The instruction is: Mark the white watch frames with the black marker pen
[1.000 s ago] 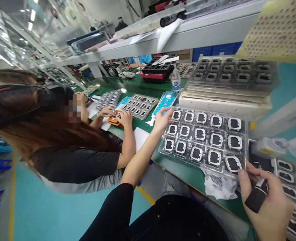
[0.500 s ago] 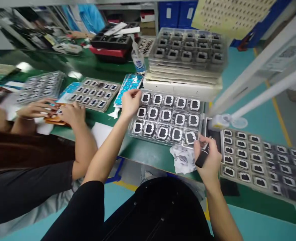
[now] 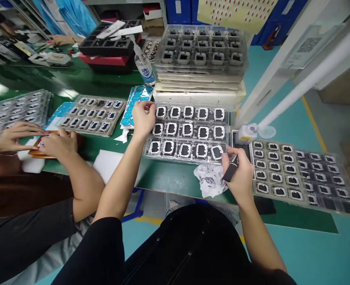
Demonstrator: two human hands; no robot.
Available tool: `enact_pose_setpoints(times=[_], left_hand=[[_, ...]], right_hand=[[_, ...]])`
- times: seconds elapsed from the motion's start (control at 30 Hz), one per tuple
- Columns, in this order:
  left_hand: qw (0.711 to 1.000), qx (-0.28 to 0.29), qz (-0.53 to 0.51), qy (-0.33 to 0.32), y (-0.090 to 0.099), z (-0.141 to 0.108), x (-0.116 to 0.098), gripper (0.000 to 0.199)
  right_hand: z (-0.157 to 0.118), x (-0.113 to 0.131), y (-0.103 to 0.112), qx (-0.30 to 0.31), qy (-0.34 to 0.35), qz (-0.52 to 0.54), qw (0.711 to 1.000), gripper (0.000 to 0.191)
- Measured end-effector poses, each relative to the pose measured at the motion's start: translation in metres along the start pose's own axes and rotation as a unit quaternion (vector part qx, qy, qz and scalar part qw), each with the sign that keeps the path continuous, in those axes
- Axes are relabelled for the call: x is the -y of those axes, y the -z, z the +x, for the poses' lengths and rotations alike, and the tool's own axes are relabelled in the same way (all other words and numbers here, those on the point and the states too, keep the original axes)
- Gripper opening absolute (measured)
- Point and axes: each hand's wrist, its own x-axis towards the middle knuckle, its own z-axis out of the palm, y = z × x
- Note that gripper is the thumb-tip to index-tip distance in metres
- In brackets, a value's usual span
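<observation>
A clear plastic tray (image 3: 179, 136) with rows of white-framed black parts lies on the green table. At its upper left corner is my left hand (image 3: 144, 118), its thumb and forefinger pinched on the tray's edge. My right hand (image 3: 239, 170) is wrapped round a black marker-like tool (image 3: 231, 168), with thumb and fingertips at the tray's lower right corner. The part nearest those fingers, a white frame (image 3: 217, 152), sits tilted in its pocket. Just below the tray lies a crumpled, stained white cloth (image 3: 210, 180).
Stacked trays (image 3: 200, 59) rise behind. Blue sticker sheets (image 3: 135, 103) and a clear bottle (image 3: 144, 65) stand left of them. More filled trays (image 3: 290, 170) lie right, beside a white post (image 3: 282, 67). At left, a co-worker's hands (image 3: 56, 144) press an orange item.
The view has shifted, so the table's things appear further left and slightly higher. Both my hands keep their places at the tray's corners.
</observation>
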Motion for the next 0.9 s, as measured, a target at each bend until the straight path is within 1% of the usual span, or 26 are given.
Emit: enact_pose_setpoints(times=[0.13, 0.23, 0.33, 0.47, 0.57, 0.63, 0.7, 0.77, 0.83, 0.87, 0.9], left_hand=[[1.0, 0.013, 0.003, -0.007, 0.003, 0.001, -0.005, 0.022], [1.0, 0.022, -0.001, 0.001, 0.012, 0.001, 0.0, 0.025], [1.0, 0.015, -0.007, 0.018, 0.019, 0.003, 0.008, 0.027], [1.0, 0.013, -0.002, 0.009, 0.017, 0.002, 0.012, 0.032], [1.0, 0.01, 0.009, -0.006, 0.009, 0.0, 0.011, 0.033], [1.0, -0.003, 0.01, -0.012, 0.005, 0.001, 0.009, 0.031], [0.999, -0.027, 0.003, -0.028, 0.006, 0.001, 0.005, 0.027], [0.996, -0.067, -0.014, -0.054, 0.015, -0.001, -0.002, 0.026], [0.991, -0.109, -0.032, -0.071, 0.033, -0.013, -0.01, 0.027], [0.99, -0.115, -0.036, -0.072, 0.045, -0.023, -0.015, 0.026], [0.991, -0.106, -0.036, -0.069, 0.058, -0.036, -0.02, 0.025]], right_hand=[[-0.002, 0.004, -0.002, -0.006, 0.009, -0.002, 1.0, 0.018], [-0.002, 0.008, -0.011, 0.002, 0.036, -0.005, 0.999, 0.021], [0.002, 0.009, -0.018, 0.018, 0.051, -0.024, 0.998, 0.028], [0.003, 0.004, -0.016, 0.031, 0.026, -0.045, 0.998, 0.03], [0.0, 0.0, -0.011, 0.019, 0.003, -0.027, 0.999, 0.03], [-0.001, -0.001, -0.011, 0.009, -0.016, -0.009, 1.0, 0.03], [0.0, -0.001, -0.013, 0.008, -0.026, 0.009, 1.0, 0.029], [0.001, 0.0, -0.015, -0.006, -0.023, 0.016, 1.0, 0.029], [-0.002, 0.001, -0.015, -0.039, -0.009, 0.012, 0.999, 0.03], [-0.007, 0.0, -0.013, -0.062, 0.0, 0.006, 0.998, 0.032], [-0.015, -0.001, -0.011, -0.085, 0.01, 0.002, 0.996, 0.033]])
